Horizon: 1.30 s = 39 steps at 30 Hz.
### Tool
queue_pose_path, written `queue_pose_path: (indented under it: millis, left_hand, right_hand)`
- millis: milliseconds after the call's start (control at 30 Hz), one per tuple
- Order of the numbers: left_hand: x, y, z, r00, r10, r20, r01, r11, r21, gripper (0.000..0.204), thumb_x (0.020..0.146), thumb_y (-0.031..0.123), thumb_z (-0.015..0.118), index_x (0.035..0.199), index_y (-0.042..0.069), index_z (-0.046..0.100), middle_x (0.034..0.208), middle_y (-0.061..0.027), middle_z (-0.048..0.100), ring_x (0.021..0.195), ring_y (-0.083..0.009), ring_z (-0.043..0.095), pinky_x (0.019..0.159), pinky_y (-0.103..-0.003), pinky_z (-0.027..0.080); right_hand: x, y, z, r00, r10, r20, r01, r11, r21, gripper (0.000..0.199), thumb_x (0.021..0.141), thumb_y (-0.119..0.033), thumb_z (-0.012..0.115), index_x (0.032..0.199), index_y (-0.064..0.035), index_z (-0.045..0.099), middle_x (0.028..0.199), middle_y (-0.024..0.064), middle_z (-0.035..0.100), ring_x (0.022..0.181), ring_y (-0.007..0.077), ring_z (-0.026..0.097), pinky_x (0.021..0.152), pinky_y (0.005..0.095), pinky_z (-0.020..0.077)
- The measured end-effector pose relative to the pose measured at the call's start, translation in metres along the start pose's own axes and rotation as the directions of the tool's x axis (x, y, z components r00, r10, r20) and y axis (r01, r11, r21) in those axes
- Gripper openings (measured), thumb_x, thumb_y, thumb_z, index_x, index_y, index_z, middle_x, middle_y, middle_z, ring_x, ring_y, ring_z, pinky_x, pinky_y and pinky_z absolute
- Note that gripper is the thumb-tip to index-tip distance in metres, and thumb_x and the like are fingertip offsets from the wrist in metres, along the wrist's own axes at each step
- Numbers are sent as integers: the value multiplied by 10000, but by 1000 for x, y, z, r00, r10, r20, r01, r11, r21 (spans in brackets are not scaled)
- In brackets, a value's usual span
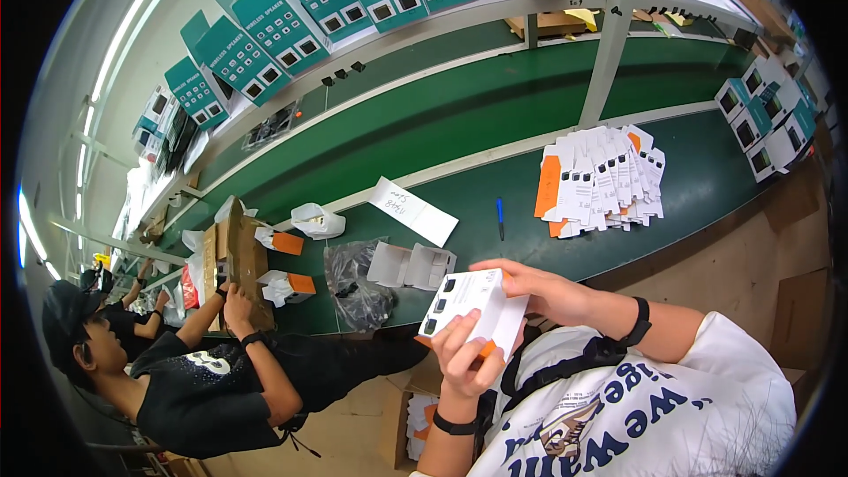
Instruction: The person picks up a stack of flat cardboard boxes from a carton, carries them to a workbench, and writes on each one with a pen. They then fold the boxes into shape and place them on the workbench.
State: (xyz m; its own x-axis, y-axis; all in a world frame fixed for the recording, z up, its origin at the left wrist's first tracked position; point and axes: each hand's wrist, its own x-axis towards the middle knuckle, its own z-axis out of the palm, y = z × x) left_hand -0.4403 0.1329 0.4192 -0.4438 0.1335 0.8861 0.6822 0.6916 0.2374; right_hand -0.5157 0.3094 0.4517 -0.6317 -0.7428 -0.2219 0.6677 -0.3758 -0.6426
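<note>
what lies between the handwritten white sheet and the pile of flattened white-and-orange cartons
A blue pen lies on the green bench between the sheet and cartons, in the head view.

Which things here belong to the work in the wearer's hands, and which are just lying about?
Likely part of the work:
white box, held in the left hand and right hand
pile of similar white cartons on the bench

Apparently just lying about:
blue pen
paper sheet
crumpled plastic bag
</note>
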Motion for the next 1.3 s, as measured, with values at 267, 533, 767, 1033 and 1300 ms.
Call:
queue_pose_path:
  millis: [267, 533, 767, 1033, 1300]
  left_hand:
    - [-43, -19, 18, 617, -782, -81, 763, 621, -182, 1007, 704, 325, 845, 1519, 103, 296, 1474, -193, 354, 1383, -384, 377, 1118, -513, 356]
    - [-140, -69, 50, 603, -796, 51, 797, 599, -82, 599, 691, 58, 911, 1137, 51, 511, 1272, -214, 546, 1156, -391, 564, 995, -475, 453]
    - [-191, -82, 100, 673, -735, 83, 724, 678, 128, 526, 686, 138, 950, 962, 39, 512, 1430, -238, 517, 1240, -450, 540, 997, -506, 451]
    - [-191, -72, 108, 693, -718, -60, 688, 636, 349, 718, 664, 198, 957, 1170, 47, 470, 1530, -247, 312, 1397, -476, 359, 1085, -573, 391]
    - [-169, -48, 98, 746, -646, -162, 636, 618, 462, 833, 637, 236, 974, 1230, 36, 424, 1488, -234, 265, 1299, -423, 366, 1053, -593, 363]
  right_hand:
    - [14, 22, -72, 981, -171, -93, 123, 915, -385, 571, 863, -121, 622, 1393, -75, 416, 1380, 114, 508, 1251, 215, 541, 1043, 369, 461]
    - [23, 50, -166, 965, -120, -235, -219, 134, -966, 698, 831, -328, 793, 1375, -22, 479, 1556, 280, 364, 1438, 434, 391, 1190, 482, 332]
    - [0, 21, -306, 653, -495, -574, -706, -123, -697, 899, 723, -365, 863, 1439, -7, 454, 1603, 275, 286, 1499, 488, 230, 1187, 597, 284]
    - [39, -33, -350, 782, -386, -490, -610, -312, -728, 1071, 644, -415, 927, 1490, -21, 401, 1569, 219, 369, 1496, 434, 278, 1207, 655, 185]
    - [43, -37, -377, 705, -349, -617, -697, -182, -694, 877, 712, -353, 902, 1436, -113, 470, 1151, 144, 693, 1143, 326, 640, 997, 575, 403]
